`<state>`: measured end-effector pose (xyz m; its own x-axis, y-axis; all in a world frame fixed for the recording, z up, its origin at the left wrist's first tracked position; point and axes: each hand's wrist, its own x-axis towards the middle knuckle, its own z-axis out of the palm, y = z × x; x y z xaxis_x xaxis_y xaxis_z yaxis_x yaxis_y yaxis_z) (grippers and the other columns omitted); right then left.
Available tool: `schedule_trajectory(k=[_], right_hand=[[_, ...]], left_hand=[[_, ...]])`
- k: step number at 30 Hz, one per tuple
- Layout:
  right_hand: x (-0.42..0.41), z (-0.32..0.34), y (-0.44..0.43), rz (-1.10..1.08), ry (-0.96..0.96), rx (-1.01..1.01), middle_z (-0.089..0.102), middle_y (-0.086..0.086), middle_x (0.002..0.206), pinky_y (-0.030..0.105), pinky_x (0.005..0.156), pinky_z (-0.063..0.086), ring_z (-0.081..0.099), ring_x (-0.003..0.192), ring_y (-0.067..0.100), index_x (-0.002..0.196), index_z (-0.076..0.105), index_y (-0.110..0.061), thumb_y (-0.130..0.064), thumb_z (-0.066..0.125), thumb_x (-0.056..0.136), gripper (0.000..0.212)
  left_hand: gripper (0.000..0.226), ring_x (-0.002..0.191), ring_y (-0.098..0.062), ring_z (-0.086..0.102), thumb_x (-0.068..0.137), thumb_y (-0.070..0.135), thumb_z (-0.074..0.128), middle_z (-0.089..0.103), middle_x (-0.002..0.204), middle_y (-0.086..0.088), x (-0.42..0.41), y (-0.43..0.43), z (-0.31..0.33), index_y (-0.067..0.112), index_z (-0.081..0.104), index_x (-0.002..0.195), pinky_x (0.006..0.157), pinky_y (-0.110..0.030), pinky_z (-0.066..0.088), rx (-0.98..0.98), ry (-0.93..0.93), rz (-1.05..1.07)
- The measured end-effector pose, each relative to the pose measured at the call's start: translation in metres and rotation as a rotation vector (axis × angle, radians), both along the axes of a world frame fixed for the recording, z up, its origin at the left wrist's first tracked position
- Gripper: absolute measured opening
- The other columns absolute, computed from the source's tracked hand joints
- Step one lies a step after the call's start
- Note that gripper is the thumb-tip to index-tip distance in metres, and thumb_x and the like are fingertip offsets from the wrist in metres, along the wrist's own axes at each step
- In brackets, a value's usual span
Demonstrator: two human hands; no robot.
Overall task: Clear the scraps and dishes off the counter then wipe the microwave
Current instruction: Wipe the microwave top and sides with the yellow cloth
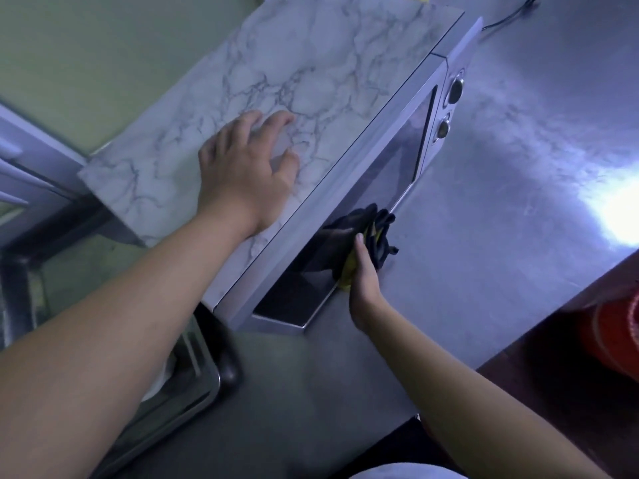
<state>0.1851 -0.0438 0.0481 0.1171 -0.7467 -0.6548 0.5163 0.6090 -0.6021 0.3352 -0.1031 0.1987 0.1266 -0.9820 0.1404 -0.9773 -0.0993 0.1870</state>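
The microwave point(311, 81) is seen standing on the steel worktop point(501, 167), with its marble-patterned top turned up toward the camera and its dark glass door point(397, 157) facing right. The left grip point(242, 174) is laid on that top, fingers spread and slightly bent, with nothing held; it appears to be used as a brace. The right grip point(364, 271) is wrapped round a bunched cloth point(378, 233), dark with a yellow patch, which is pressed against the lower edge of the door glass, just above the worktop.

The door's long axis is seen running from the near lower corner, close to the person, away and up-right toward the two knobs point(454, 88) at the far end. The cloth is set in the nearer half of that run, so most of the unwiped glass is judged to lie beyond the right grip, along the axis toward the knobs. The right grip is the nearer one to the door and is judged the natural one for the next stroke; the marble top lies under the left grip alone.

A sink point(179, 385) is seen at lower left and a red container point(619, 326) at the right edge. No scraps or dishes are seen on the visible worktop.
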Motion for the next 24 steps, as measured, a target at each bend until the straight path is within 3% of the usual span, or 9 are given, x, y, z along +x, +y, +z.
schedule_trajectory(k=[2,4,6,8,11,13,16,18,24], right_hand=[[0.009,0.002,0.026,0.076,0.006,0.010,0.051,-0.003,0.147,0.021,0.101,0.040,0.054,0.125,0.009,0.147,0.047,-0.020,-0.045,0.056,0.098,0.056],[0.019,0.002,0.052,0.190,0.009,0.046,0.050,-0.002,0.148,0.026,0.107,0.035,0.048,0.132,0.013,0.149,0.044,-0.019,-0.044,0.056,0.097,0.059],[0.026,0.001,0.076,0.298,0.055,0.087,0.058,0.003,0.127,0.029,0.105,0.037,0.053,0.119,0.016,0.121,0.064,-0.017,-0.041,0.058,0.096,0.035],[0.030,0.007,0.094,0.387,0.114,0.142,0.054,0.011,0.090,0.031,0.088,0.039,0.049,0.093,0.024,0.075,0.057,-0.011,-0.035,0.058,0.088,0.028],[0.032,0.010,0.118,0.500,0.056,0.162,0.055,0.019,0.081,0.037,0.098,0.039,0.049,0.091,0.027,0.068,0.058,-0.002,-0.038,0.054,0.071,0.037],[0.023,0.015,0.128,0.539,-0.040,0.144,0.062,0.019,0.082,0.034,0.102,0.041,0.056,0.095,0.025,0.063,0.065,-0.005,-0.027,0.047,0.081,0.034],[-0.011,0.016,0.117,0.621,-0.175,0.174,0.069,0.013,0.088,0.032,0.085,0.054,0.066,0.089,0.026,0.089,0.069,-0.002,-0.014,0.042,0.082,0.031],[-0.047,0.022,0.103,0.649,-0.277,0.135,0.073,0.016,0.106,0.036,0.081,0.059,0.071,0.095,0.030,0.100,0.078,-0.003,-0.017,0.050,0.073,0.041],[-0.120,0.044,0.077,0.636,-0.284,0.052,0.071,0.019,0.119,0.048,0.088,0.056,0.071,0.106,0.034,0.104,0.079,-0.008,-0.019,0.068,0.050,0.056]], left_hand=[[0.055,0.145,-0.019,0.027,0.088,0.053,0.033,0.035,0.155,0.002,0.001,0.001,0.001,0.046,0.039,0.142,0.119,-0.043,0.014,0.002,0.002,0.005],[0.056,0.145,-0.019,0.027,0.087,0.053,0.033,0.035,0.155,0.002,0.000,0.001,0.001,0.046,0.040,0.142,0.119,-0.043,0.014,0.003,0.007,0.004],[0.056,0.145,-0.019,0.027,0.087,0.053,0.032,0.035,0.155,0.002,0.000,0.001,0.001,0.046,0.040,0.142,0.119,-0.043,0.013,0.003,0.007,0.003],[0.057,0.145,-0.019,0.027,0.087,0.053,0.032,0.035,0.155,0.003,0.000,0.000,0.002,0.046,0.041,0.142,0.119,-0.042,0.013,0.004,0.015,0.004],[0.057,0.145,-0.019,0.028,0.086,0.053,0.032,0.036,0.155,0.003,0.000,0.000,0.002,0.045,0.042,0.142,0.119,-0.041,0.014,0.004,0.013,0.013],[0.057,0.144,-0.020,0.029,0.086,0.051,0.033,0.037,0.155,0.003,0.000,0.000,0.003,0.044,0.043,0.142,0.119,-0.041,0.015,0.008,0.015,0.018],[0.056,0.144,-0.020,0.030,0.088,0.050,0.035,0.037,0.155,0.003,0.000,0.000,0.004,0.043,0.043,0.143,0.119,-0.041,0.015,0.004,0.021,0.019],[0.056,0.144,-0.020,0.030,0.088,0.049,0.035,0.038,0.155,0.003,-0.001,0.001,0.005,0.041,0.044,0.143,0.119,-0.041,0.015,0.003,0.034,0.024],[0.050,0.140,-0.022,0.036,0.095,0.042,0.040,0.042,0.153,0.002,-0.004,0.005,0.006,0.030,0.049,0.143,0.117,-0.037,0.022,-0.044,0.035,0.036]])
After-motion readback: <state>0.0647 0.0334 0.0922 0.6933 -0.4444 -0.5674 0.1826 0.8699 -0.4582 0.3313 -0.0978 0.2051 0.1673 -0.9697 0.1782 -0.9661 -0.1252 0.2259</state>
